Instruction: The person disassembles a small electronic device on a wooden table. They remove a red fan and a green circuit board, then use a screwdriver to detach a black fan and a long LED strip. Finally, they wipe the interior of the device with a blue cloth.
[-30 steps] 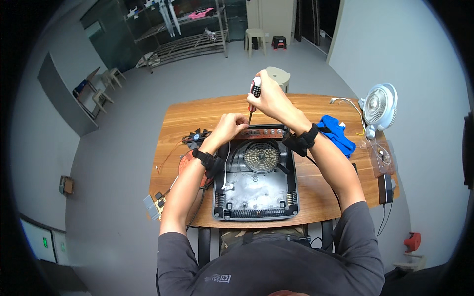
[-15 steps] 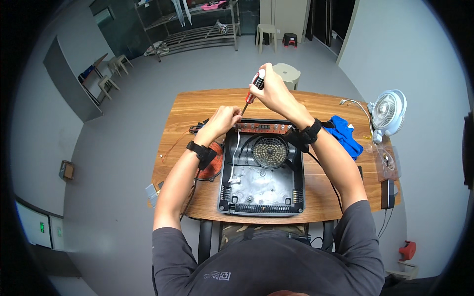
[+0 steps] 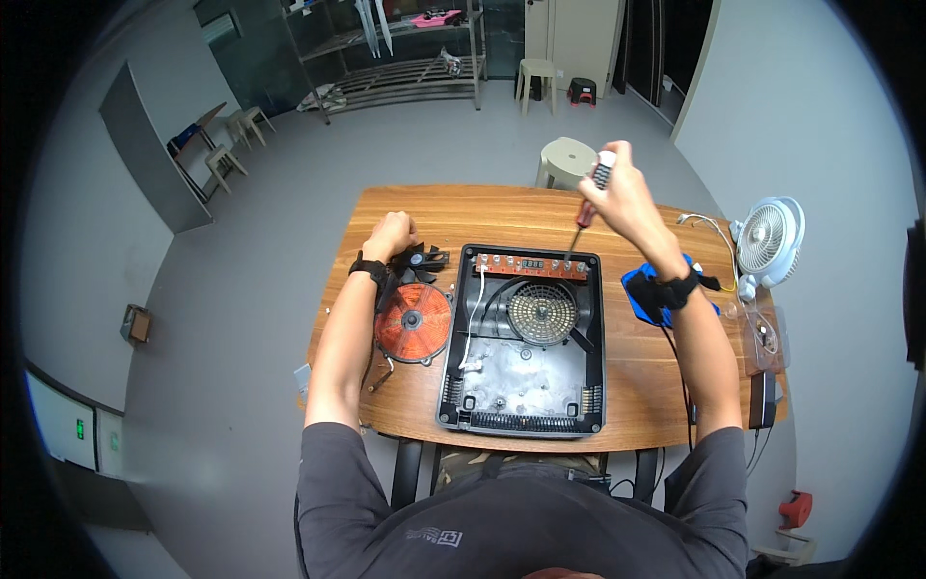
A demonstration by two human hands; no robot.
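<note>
In my right hand (image 3: 625, 193), closed around its handle, is a screwdriver (image 3: 588, 206) with its shaft slanting down toward the right part of an orange control board strip (image 3: 502, 265). That strip sits along the far edge of an open black appliance housing (image 3: 509, 386), which looks like an induction cooker base with a round vent grille. My left hand (image 3: 392, 234) is left of the housing with curled fingers, by a small black fan (image 3: 424, 259); what is in the fingers is hidden. A copper coil disc (image 3: 413, 323) lies just nearer to me.
A blue cloth (image 3: 641, 289) lies right of the housing, under my right wrist. Farther right are a white desk fan (image 3: 769, 234), a clear plastic box (image 3: 765, 338) and a black power adapter (image 3: 763, 399). A round stool (image 3: 567, 157) stands beyond the table's far edge.
My left hand has left the board's left end and moved left to beside the black fan. My right hand has carried the screwdriver rightward along the strip.
</note>
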